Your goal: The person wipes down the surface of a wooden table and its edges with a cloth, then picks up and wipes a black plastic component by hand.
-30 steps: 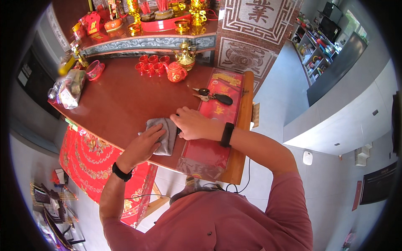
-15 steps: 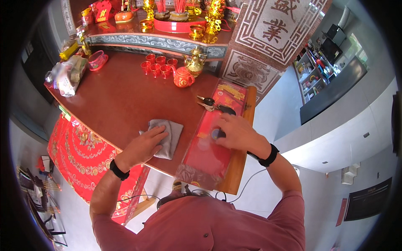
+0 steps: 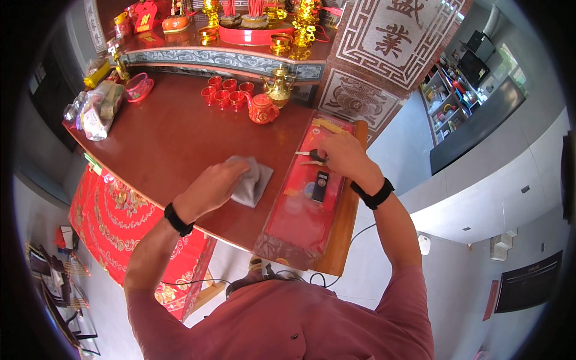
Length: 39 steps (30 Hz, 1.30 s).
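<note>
The tabletop (image 3: 171,135) looks smooth and shiny, with wood (image 3: 338,240) along its right edge. Near the front edge, the rag (image 3: 257,187) is dull cloth. By the back edge, the jug (image 3: 279,90) looks like shiny metal.

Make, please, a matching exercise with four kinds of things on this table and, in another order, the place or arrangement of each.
Things:
1. grey cloth
2. keys
3. red teapot
4. red cups

Places or arrangements:
A. grouped in two rows
B. at the left hand
C. just in front of the golden pitcher
D. at the right hand

Pairs: 1-B, 2-D, 3-C, 4-A
</note>
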### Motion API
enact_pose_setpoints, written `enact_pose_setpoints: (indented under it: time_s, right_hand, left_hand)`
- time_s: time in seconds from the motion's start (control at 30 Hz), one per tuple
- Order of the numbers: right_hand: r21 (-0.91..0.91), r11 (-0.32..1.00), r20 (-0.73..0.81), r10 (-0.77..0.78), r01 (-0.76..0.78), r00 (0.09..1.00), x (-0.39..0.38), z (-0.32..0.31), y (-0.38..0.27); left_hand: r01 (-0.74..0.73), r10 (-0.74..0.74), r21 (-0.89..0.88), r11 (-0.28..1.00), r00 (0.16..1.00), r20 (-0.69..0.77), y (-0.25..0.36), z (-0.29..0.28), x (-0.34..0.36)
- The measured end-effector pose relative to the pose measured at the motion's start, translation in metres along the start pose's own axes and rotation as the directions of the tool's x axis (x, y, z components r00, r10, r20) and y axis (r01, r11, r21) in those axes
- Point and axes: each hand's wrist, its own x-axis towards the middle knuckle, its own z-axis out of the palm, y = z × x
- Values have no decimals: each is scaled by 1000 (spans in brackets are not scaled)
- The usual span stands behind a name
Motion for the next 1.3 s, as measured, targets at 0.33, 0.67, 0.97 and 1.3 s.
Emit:
enact_pose_setpoints:
  time_s: [0.33,0.67,0.97,1.3]
  right_hand:
    - [289,957,-208,78,-15,975,-43,45,22]
    - [223,975,-312,60,11,948,-57,60,15]
    - [256,967,-291,85,-8,953,-60,61,20]
    - [284,959,-305,67,23,950,-53,54,6]
  left_hand:
    - [-345,374,146,927,836,-401,22,67,207]
    - [164,-171,224,961,985,14,-55,138,302]
    - [11,105,372,928,952,-289,11,113,242]
    - [-111,187,279,954,947,-262,-85,109,300]
